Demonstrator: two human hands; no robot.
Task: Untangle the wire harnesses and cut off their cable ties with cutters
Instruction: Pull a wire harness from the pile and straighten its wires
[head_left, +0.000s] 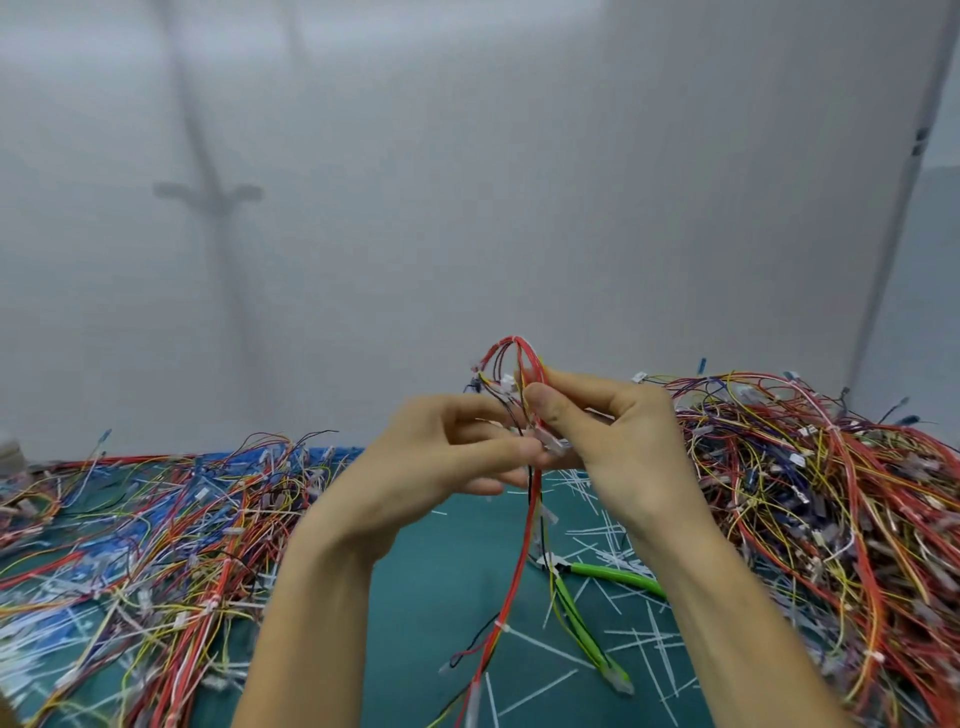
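I hold one wire harness (519, 551) of red, black and yellow wires up above the green mat (441, 582). Its top loops over my fingers and its tail hangs down to the mat. My right hand (608, 441) pinches the looped wires between thumb and fingers. My left hand (441, 457) pinches the same bundle just below, at a small clear connector. A white cable tie (501, 623) still binds the hanging part. The green-handled cutters (597, 608) lie on the mat below my hands, untouched.
A big tangled heap of harnesses (831, 509) rises on the right. Flatter spread wires (156, 545) cover the left of the table over blue sheeting. Several cut white cable ties (613, 530) litter the mat. A grey wall stands close behind.
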